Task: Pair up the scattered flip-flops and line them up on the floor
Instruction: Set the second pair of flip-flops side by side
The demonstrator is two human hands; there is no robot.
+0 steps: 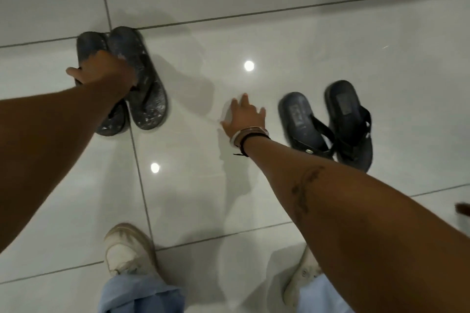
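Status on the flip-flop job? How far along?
Done: strapped pair sits together on the floor, the two overlapping. In hand: left hand grips the speckled pair, side by side; right hand is open, empty. Left: release that pair and square both pairs into one line.

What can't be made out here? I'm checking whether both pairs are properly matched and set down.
- Head view: left hand and forearm cover the middle of the speckled pair; its grip is unclear.
- Strapped pair: motion blur smears the insole labels.
- Brown object: cut off by the right edge.
- Right hand: whether it touches the floor is unclear.
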